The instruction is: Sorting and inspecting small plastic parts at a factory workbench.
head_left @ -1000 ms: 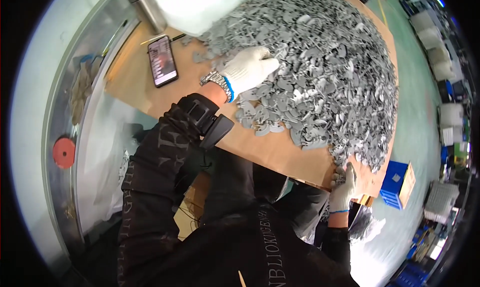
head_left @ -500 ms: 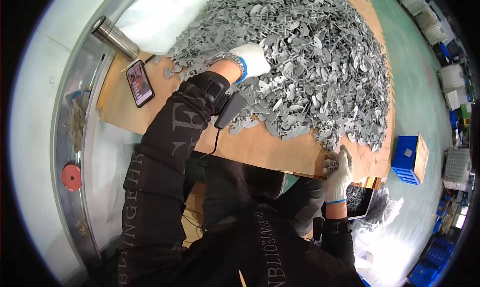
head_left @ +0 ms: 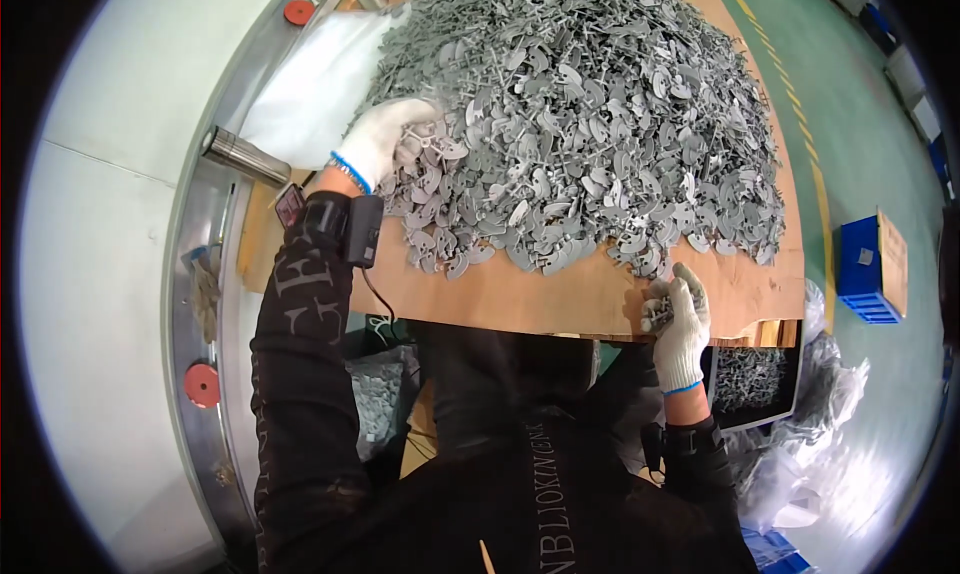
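Observation:
A large heap of small flat grey parts, many with curved outlines, covers the wooden tabletop. My left hand, in a white knit glove with a blue cuff, lies on the heap's left side. Its fingers curl over some grey parts; the fingertips are blurred and partly hidden. At the table's front edge, my right hand, gloved alike, is closed around a small clutch of grey parts showing on its thumb side.
A steel flask and a phone are at the left. White sheeting lies behind them. Below the front edge are a black tray of grey parts and a bag of pale pieces. A blue crate stands right.
My left hand has moved left across the heap, and its fingers now curl over parts. The right hand still holds its clutch by the edge. The whole view has shifted.

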Motion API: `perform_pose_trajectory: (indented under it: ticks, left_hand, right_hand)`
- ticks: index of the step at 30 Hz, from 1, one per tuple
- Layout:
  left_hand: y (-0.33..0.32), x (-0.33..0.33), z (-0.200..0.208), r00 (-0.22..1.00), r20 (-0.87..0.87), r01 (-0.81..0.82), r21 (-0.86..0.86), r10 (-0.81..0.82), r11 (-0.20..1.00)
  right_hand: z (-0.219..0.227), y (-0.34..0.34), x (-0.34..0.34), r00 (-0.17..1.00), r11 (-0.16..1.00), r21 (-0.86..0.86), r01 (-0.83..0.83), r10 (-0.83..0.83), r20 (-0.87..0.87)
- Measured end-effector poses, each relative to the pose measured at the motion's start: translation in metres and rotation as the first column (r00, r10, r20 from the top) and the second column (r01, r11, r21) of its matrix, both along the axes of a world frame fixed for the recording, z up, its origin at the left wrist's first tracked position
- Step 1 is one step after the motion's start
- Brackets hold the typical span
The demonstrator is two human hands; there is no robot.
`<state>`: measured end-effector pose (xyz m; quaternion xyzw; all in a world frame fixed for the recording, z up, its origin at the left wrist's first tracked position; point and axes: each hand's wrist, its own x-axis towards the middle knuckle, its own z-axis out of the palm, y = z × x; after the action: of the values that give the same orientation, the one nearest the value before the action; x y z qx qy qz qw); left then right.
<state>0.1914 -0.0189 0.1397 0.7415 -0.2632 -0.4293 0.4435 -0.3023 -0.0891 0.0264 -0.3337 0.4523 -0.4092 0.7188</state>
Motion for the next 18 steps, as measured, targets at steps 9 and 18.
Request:
perform_pose_trajectory:
  ticks: [9, 18]
  left_hand:
    - [0.005, -0.08, 0.012, 0.63, -0.768, -0.245, -0.336, -0.114, 0.909]
    - [-0.071, -0.266, -0.013, 0.278, -0.878, 0.154, -0.361, -0.391, 0.92]
  right_hand:
    - [0.005, 0.005, -0.005, 0.998, 0.999, 0.037, -0.014, 0.011, 0.063]
    - [0.043, -0.007, -0.025, 0.851, 0.984, 0.055, -0.171, 0.119, 0.511]
